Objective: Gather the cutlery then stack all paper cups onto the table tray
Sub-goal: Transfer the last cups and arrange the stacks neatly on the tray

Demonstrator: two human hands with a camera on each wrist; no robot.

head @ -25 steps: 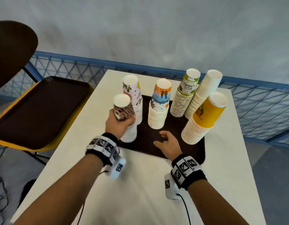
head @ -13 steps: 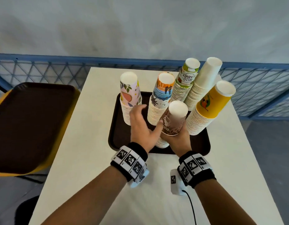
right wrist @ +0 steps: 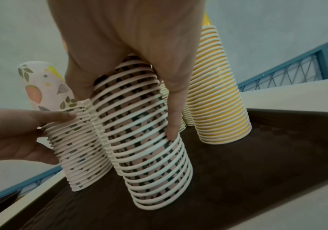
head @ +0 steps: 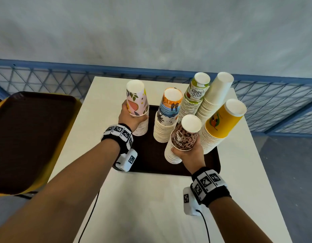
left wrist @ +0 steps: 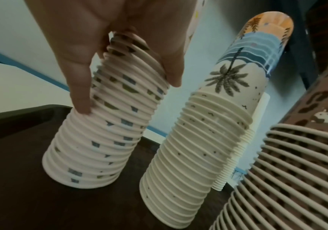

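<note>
Several tall stacks of upturned paper cups stand on the dark brown table tray point(head: 148, 160). My left hand point(head: 132, 118) grips the pink leaf-print stack point(head: 136, 102) point(left wrist: 100, 124) at the tray's left. My right hand point(head: 188, 153) grips the leopard-print stack point(head: 185, 135) point(right wrist: 145, 137) at the tray's front. Between them stands the palm-print stack point(head: 166, 118) point(left wrist: 208, 132). Behind are the green "Hello Summer" stack point(head: 193, 97), a plain white stack point(head: 214, 97) and a yellow stack point(head: 220, 123) point(right wrist: 216, 96). No cutlery shows.
The tray sits on a white table point(head: 151, 207). A second brown tray point(head: 29, 137) with a yellow rim lies on a stand to the left. A blue mesh railing point(head: 46, 78) runs behind the table. Cables hang from both wrist cameras.
The leopard-print stack passed from my left hand to my right and now stands on the tray's front. My left hand moved left and took hold of the pink leaf-print stack.
</note>
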